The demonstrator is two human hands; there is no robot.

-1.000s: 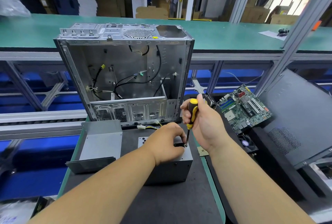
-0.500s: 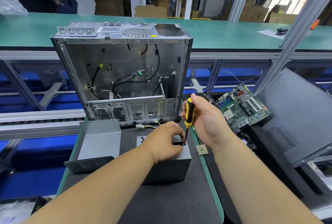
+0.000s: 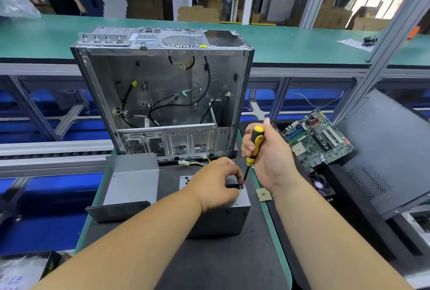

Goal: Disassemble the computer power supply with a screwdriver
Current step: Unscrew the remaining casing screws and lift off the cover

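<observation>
The grey metal power supply sits on the black mat in front of me. My left hand lies on its top, fingers curled around the near right corner and pinching by the screwdriver tip. My right hand grips a yellow-and-black screwdriver nearly upright, its thin shaft pointing down onto the top right corner of the power supply. The screw itself is hidden by my fingers.
An open, gutted computer case stands upright just behind the power supply. A loose grey metal cover lies to the left. A small CPU chip lies at the mat's right edge, with a green motherboard and black side panel further right.
Both hands stay on the power supply's top right corner. My right hand has shifted slightly on the screwdriver handle, as in turning it.
</observation>
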